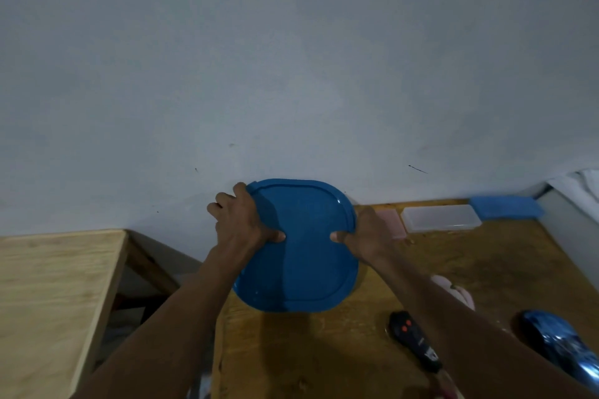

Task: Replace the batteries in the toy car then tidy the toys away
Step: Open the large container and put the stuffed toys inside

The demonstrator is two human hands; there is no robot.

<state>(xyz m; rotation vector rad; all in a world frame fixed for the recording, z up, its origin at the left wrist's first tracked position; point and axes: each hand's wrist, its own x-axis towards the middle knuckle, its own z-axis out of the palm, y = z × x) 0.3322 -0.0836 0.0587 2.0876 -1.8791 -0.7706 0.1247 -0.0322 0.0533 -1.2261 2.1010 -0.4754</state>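
Note:
A blue plastic lid (308,256) sits over a container at the table's far left corner, near the wall. My left hand (241,220) grips its left rim, thumb pressed on top. My right hand (363,236) grips the right rim, thumb on the lid too. The shiny blue toy car (557,347) lies at the lower right, partly behind my right forearm. A black remote control (413,338) with red buttons lies on the wooden table (308,350) beside that forearm.
A clear plastic case (440,217) and a blue flat box (505,206) lie along the wall at the back right, with a pink case (393,223) beside my right hand. A pink toy (453,293) shows behind my right arm. A lighter wooden table (48,301) stands left.

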